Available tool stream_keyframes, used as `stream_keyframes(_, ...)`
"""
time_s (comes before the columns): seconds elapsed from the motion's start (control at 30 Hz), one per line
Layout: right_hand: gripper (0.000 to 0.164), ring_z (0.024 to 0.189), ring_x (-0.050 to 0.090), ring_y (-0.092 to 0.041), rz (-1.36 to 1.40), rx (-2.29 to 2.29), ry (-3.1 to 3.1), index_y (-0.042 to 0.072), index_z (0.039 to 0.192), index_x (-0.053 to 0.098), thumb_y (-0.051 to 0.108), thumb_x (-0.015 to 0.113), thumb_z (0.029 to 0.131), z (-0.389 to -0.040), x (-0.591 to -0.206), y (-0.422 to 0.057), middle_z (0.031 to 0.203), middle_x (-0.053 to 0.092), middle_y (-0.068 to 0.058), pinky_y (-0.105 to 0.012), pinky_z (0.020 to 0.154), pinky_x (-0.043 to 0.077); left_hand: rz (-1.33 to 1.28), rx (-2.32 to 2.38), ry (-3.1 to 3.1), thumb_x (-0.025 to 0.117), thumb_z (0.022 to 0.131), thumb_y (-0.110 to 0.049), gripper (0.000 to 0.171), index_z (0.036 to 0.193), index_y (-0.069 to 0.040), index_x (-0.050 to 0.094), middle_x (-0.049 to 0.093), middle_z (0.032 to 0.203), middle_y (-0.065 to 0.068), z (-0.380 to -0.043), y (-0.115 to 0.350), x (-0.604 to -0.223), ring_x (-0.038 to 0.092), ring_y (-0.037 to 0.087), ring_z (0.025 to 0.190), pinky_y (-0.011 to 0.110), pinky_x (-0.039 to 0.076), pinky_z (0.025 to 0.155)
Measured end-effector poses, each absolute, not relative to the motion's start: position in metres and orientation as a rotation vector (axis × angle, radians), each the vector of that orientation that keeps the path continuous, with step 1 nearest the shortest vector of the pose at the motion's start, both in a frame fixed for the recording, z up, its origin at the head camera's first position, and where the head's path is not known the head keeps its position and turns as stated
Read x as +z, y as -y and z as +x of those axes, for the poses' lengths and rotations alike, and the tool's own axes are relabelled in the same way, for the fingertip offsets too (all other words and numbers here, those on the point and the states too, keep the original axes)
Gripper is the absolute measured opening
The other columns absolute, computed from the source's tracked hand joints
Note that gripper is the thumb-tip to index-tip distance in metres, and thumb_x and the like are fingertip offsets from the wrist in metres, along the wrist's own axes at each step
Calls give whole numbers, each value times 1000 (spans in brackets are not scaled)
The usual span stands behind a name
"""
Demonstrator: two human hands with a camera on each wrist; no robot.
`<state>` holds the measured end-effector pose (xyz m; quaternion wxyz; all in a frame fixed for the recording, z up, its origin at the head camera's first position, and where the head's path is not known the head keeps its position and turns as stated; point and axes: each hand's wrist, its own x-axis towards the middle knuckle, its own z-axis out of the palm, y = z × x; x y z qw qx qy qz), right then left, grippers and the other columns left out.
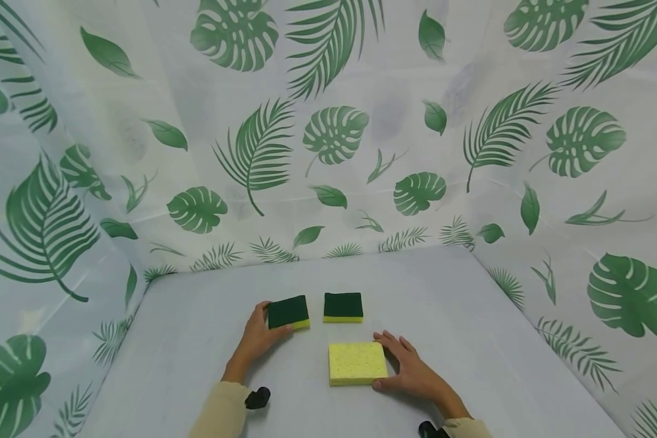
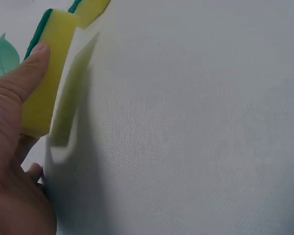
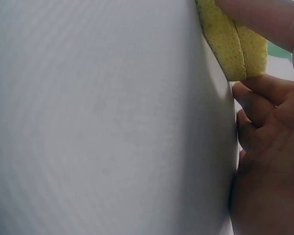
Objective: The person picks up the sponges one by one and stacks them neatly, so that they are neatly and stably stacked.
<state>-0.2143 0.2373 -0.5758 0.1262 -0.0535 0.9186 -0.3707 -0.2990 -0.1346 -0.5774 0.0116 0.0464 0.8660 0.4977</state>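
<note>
My left hand (image 1: 259, 334) grips a sponge (image 1: 288, 311) by its left end, dark green scouring side up and yellow foam below. In the left wrist view the thumb lies along the near side of this sponge (image 2: 56, 73), and a shadow falls beside it on the white surface. My right hand (image 1: 413, 371) pinches the right end of a larger-looking sponge (image 1: 357, 363), yellow foam side up. Thumb and fingers span that end; the right wrist view shows its yellow foam (image 3: 225, 49) between them. A third sponge (image 1: 343, 307), green side up, lies behind, touched by neither hand.
A white cloth-covered tabletop (image 1: 197, 340) lies under everything. Hanging white sheets (image 1: 285, 231) with green leaf prints enclose it at the back, left and right. Dark wrist-worn devices (image 1: 258, 398) sit at both sleeve cuffs.
</note>
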Motion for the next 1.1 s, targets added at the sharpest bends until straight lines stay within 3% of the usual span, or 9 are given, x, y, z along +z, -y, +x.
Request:
stream_keyframes(0.53,106,158,14,-52,-159,-1079,-2683,15,161,49,49,95,72,-216,-579,-238,170,35,-18,-75,121,11,148,1559,-2705,91,87,-38,94,155,0,38,43,161,31,-284,105,-573,39,48,150,67,32,119)
stream_keyframes(1.1,105,159,16,-48,-192,-1071,-2687,14,162,48,50,94,74,-215,-578,-239,170,37,-17,-71,124,9,407,1575,-2667,90,86,-39,92,151,1,39,46,158,26,-267,68,-553,41,45,150,67,33,118)
